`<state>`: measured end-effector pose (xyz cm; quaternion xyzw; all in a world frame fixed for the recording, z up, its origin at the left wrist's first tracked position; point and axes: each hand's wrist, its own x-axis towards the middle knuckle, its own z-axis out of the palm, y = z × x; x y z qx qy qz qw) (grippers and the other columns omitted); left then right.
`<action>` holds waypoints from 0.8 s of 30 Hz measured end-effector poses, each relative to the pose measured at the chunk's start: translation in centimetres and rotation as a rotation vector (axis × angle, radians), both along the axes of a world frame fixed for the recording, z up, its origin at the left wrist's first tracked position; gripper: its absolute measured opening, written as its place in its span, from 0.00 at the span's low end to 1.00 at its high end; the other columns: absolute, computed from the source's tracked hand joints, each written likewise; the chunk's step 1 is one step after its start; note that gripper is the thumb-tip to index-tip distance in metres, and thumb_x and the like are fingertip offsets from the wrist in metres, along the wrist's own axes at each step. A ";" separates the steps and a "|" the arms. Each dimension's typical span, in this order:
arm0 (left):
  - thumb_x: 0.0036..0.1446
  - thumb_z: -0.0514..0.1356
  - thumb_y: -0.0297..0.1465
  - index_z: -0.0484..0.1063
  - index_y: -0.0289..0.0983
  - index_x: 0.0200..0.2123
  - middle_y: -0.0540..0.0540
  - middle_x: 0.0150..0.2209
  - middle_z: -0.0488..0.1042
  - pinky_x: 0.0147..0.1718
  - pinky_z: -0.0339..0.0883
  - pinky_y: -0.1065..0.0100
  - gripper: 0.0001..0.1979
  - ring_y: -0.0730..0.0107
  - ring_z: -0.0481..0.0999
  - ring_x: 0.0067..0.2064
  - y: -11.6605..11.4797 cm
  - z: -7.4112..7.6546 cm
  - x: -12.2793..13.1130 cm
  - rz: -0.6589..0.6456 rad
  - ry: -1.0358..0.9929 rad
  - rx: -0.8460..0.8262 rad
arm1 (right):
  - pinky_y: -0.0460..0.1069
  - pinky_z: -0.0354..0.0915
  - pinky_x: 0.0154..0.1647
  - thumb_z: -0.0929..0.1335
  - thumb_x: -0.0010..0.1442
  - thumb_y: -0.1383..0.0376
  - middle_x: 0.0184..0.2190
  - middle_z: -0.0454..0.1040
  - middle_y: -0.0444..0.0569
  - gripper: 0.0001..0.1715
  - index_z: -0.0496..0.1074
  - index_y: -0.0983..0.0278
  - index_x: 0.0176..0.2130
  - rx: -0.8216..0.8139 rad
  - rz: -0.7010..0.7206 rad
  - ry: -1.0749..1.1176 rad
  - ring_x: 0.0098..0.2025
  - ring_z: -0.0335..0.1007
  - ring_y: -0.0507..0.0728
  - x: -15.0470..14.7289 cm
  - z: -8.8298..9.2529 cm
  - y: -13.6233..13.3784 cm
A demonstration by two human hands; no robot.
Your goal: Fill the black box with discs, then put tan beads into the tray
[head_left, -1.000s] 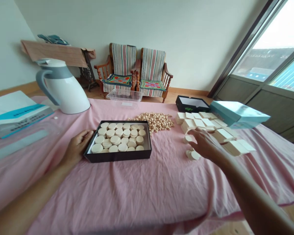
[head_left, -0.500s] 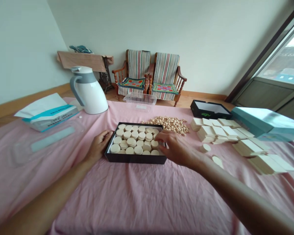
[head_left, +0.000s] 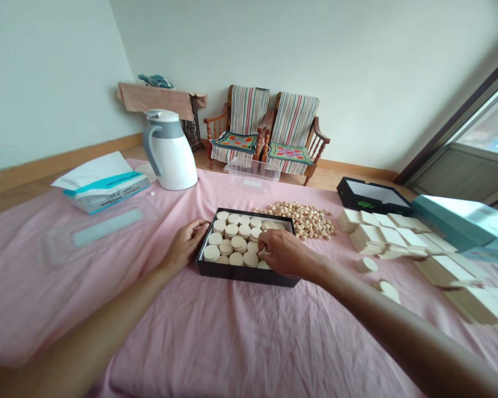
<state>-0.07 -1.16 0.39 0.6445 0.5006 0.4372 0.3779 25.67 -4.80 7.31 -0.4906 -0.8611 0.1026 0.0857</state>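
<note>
A black open-topped box point(head_left: 244, 274) with a white lining sits on the pink cloth, filled with rows of pale round wooden discs point(head_left: 238, 243), some stacked. At its left end, my left hand point(head_left: 187, 243) is curled against the outer wall, thumb and fingers near the rim. My right hand point(head_left: 286, 253) reaches over the box's right part, knuckles up. Its fingers are bent down and closed at a disc among the others; the palm hides the discs beneath. Loose round discs point(head_left: 367, 265) lie on the cloth to the right.
Behind the box is a heap of small wooden pieces point(head_left: 305, 220). Stacks of pale square wooden tiles point(head_left: 369, 237), a black tray point(head_left: 373, 196) and a light blue box point(head_left: 467, 224) stand right. Leftward are a white jug point(head_left: 174, 157), a packet point(head_left: 108, 188) and a clear plastic lid point(head_left: 108, 228).
My right hand has moved left and inward over the discs from the box's right edge. The view has turned slightly left, so everything sits further right. My left hand stays at the box.
</note>
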 end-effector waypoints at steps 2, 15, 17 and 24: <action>0.56 0.54 0.49 0.71 0.35 0.43 0.44 0.37 0.77 0.30 0.66 0.70 0.24 0.62 0.75 0.35 0.0 -0.1 0.0 -0.008 -0.012 -0.012 | 0.44 0.57 0.32 0.66 0.51 0.71 0.28 0.73 0.46 0.05 0.71 0.64 0.31 -0.003 -0.021 0.081 0.31 0.67 0.51 0.1 0.3 0.3; 0.55 0.55 0.50 0.70 0.35 0.45 0.43 0.38 0.78 0.28 0.66 0.70 0.26 0.62 0.76 0.34 0.1 -0.5 -0.4 -0.030 -0.039 -0.039 | 0.45 0.56 0.29 0.64 0.51 0.69 0.23 0.73 0.47 0.06 0.68 0.64 0.24 0.033 -0.285 0.206 0.27 0.67 0.52 -2.0 -1.3 0.7; 0.56 0.55 0.50 0.70 0.35 0.45 0.43 0.38 0.77 0.28 0.66 0.70 0.25 0.62 0.76 0.34 0.1 -0.6 -0.4 -0.036 -0.038 -0.039 | 0.45 0.56 0.29 0.63 0.52 0.69 0.24 0.73 0.48 0.07 0.69 0.64 0.25 0.072 -0.316 0.177 0.28 0.67 0.52 -1.7 -1.2 0.4; 0.55 0.55 0.50 0.70 0.34 0.46 0.42 0.36 0.77 0.29 0.67 0.69 0.27 0.59 0.76 0.36 0.1 -0.3 -0.3 -0.029 -0.024 -0.055 | 0.46 0.57 0.33 0.62 0.54 0.71 0.26 0.74 0.47 0.11 0.73 0.63 0.26 0.029 -0.134 0.155 0.29 0.68 0.52 -1.4 -0.8 -0.9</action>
